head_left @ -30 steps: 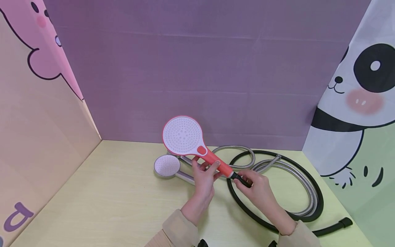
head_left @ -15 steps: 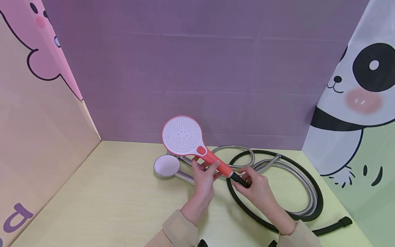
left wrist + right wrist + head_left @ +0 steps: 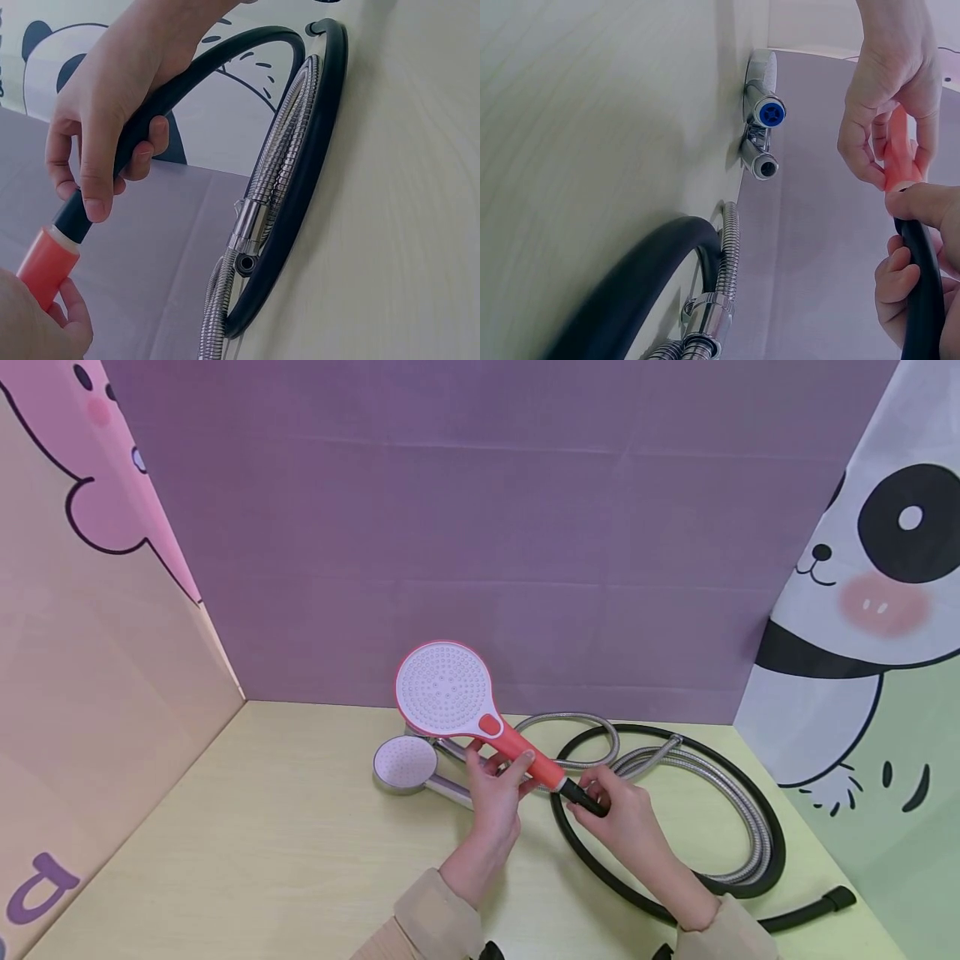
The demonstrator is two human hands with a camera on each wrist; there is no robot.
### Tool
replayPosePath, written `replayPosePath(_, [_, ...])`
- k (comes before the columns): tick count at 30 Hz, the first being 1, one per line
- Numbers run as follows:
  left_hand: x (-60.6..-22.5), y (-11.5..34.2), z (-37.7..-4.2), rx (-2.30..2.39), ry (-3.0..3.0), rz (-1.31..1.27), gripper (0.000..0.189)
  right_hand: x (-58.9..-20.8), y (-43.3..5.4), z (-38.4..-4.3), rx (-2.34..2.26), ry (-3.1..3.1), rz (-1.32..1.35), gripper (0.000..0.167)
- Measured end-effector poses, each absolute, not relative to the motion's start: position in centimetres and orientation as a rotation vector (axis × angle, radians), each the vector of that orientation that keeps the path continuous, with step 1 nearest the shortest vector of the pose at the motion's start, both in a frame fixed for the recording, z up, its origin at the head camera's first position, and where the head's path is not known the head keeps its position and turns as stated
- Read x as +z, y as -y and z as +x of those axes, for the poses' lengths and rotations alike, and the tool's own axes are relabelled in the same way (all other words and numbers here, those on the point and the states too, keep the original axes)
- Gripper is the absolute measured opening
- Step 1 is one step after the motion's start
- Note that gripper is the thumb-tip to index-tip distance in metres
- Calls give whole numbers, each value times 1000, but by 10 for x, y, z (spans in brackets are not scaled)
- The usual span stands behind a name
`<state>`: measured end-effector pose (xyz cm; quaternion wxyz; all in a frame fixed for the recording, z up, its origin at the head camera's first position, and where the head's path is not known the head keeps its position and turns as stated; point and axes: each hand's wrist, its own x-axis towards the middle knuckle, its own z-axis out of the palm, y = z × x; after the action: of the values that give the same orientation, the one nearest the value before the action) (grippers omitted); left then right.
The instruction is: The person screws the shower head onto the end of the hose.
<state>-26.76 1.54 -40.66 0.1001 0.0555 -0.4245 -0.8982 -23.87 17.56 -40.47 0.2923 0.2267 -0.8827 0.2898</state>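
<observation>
My left hand [image 3: 495, 797] holds the red handle of a shower head [image 3: 444, 689] with a round white spray face, tilted up and to the left above the table. At the handle's lower end, a pale collar [image 3: 67, 240] meets the black end of a shower hose [image 3: 922, 289]. My right hand [image 3: 626, 818] pinches that hose end between thumb and fingers, in line with the handle. In the left wrist view the hose runs back under my right palm. Behind my left hand lies a chrome shower head [image 3: 405, 764] with its handle partly hidden.
Silver metal hoses [image 3: 753, 827] lie coiled at the right, inside the loop of the black hose. The black hose's other end [image 3: 838, 898] lies near the table's right edge. Two chrome handle ends, one with a blue insert [image 3: 771, 114], show in the right wrist view.
My right fingers shift slightly around the black hose end. My left hand and the red shower head stay nearly still.
</observation>
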Motion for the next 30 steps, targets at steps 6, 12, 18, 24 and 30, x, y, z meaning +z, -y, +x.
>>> replayPosePath(6, [-406, -16, -268, -2660, 1241, 155, 66, -405, -176, -240, 753, 2334, 621, 36])
replayPosePath(12, [-407, -15, -269, -2656, 1238, 163, 65, -405, -176, -239, 774, 2331, 639, 31])
replayPosePath(18, [-407, -15, -267, -2646, 1254, 165, 65, -403, -175, -239, 766, 2320, 637, 28])
replayPosePath(24, [-407, -15, -267, -2640, 1269, 169, 65, -403, -175, -238, 754, 2324, 638, 24])
replayPosePath(30, [-409, -14, -267, -2643, 1263, 177, 65, -403, -174, -239, 736, 2297, 645, 19])
